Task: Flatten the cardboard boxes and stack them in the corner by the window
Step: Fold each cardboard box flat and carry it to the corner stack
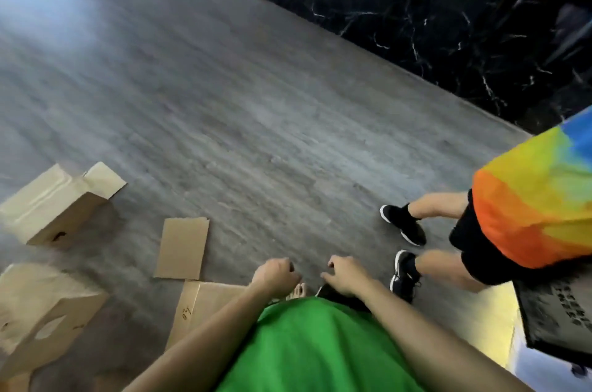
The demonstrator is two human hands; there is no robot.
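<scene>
Two unflattened cardboard boxes stand on the grey floor at the left: one with an open flap (pixel 54 202) further away, one with a handle hole (pixel 41 311) closer. A flat piece of cardboard (pixel 182 247) lies between them and me. Another flattened cardboard sheet (pixel 205 305) lies at my feet, partly hidden by my left arm. My left hand (pixel 275 274) and my right hand (pixel 344 274) hang side by side above the floor in front of my green shirt. Their fingers are loosely curled and hold nothing.
Another person in a rainbow top, black shorts and black shoes (pixel 403 225) stands close on my right. A black marble wall (pixel 448 23) runs along the far right. A dark printed mat (pixel 557 318) lies at the lower right. Bright light falls on the floor at the upper left.
</scene>
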